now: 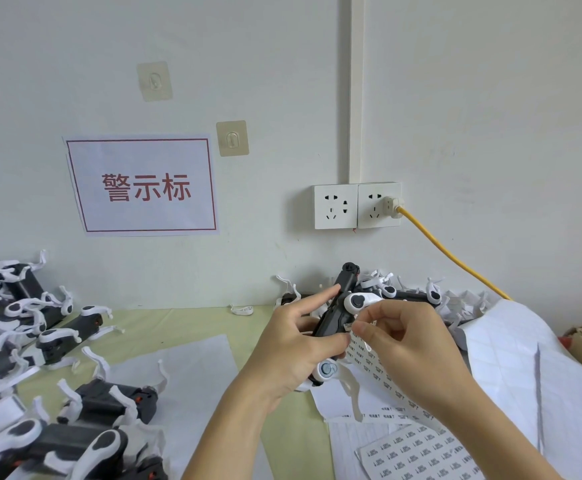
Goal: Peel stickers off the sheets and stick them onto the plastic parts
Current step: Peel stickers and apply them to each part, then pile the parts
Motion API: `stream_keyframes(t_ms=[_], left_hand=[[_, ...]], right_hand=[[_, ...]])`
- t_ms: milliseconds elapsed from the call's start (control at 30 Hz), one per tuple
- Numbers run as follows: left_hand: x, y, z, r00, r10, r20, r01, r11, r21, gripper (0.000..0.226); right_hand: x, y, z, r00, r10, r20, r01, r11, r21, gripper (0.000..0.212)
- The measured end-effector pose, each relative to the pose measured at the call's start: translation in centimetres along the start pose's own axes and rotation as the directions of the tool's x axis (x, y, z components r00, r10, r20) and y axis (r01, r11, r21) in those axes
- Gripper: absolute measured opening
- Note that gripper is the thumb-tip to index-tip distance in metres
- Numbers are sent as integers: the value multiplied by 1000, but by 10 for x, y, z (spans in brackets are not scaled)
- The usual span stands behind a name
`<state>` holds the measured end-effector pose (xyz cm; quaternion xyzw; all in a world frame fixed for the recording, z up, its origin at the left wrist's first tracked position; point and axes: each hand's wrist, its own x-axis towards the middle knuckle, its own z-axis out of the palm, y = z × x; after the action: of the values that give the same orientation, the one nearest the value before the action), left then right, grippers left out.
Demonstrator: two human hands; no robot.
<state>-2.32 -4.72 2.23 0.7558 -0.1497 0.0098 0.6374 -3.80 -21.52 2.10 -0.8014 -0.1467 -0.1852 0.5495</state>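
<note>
Surface (192,320): pale green top, far edge against wall. Black-and-white plastic parts (23,341) lay heaped along the left edge, a second heap (417,296) at the far edge toward the right. White paper sheets (192,368) covered the middle. Printed sticker sheet (417,452) lay at the near edge, right of centre. Peeled backing sheet (511,355) draped over the right side. Small white loop (241,310) lay by the far edge.

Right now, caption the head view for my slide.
Left hand holds a black plastic part; right hand brings a sticker strip.
</note>
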Motion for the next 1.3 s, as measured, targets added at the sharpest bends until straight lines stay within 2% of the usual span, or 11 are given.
stream_keyframes(t_ms=[400,800,1300], left_hand=[[0,-1,0,1000,-23,18,23,999,-37,69],[2,-2,-2,1000,-26,6,26,999,-46,62],[2,-4,-6,1000,-28,6,28,999,-24,63]], right_hand=[[0,5,5,985,-155,-82,137,973,-187,22],[0,8,6,968,-230,-96,182,915,-359,27],[-1,9,4,979,-203,-32,182,929,-323,28]])
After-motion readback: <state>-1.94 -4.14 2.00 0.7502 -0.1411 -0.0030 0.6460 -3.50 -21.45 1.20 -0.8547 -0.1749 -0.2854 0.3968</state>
